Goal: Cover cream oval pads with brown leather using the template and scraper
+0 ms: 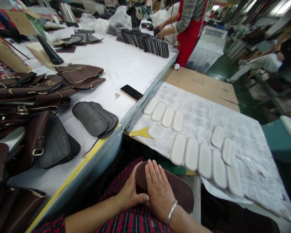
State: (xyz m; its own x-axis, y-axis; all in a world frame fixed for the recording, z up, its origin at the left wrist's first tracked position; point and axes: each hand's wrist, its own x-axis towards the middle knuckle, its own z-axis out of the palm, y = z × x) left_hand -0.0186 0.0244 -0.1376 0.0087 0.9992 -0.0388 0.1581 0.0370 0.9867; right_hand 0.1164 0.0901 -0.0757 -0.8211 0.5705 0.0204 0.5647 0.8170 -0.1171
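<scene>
A dark brown, oblong leather piece (180, 191) with rounded ends lies across my lap. My left hand (131, 191) grips its left end, thumb in front and fingers wrapped around the edge. Flat on top of the piece rests my right hand (158, 187), its fingers stretched out and side by side, a silver bangle at the wrist. To the right, several white oblong pieces (191, 153) lie in rows on a grey-stained board (254, 152). A yellow triangular piece (142, 132) sits at the board's near left edge.
On the white table (97, 81) at left are stacked black oblong pieces (89, 119), more black pieces (54, 142), brown leather bags (79, 73) and a phone (132, 92). A person in a red apron (190, 35) handles a row of black-and-white pieces (156, 45) at the far end.
</scene>
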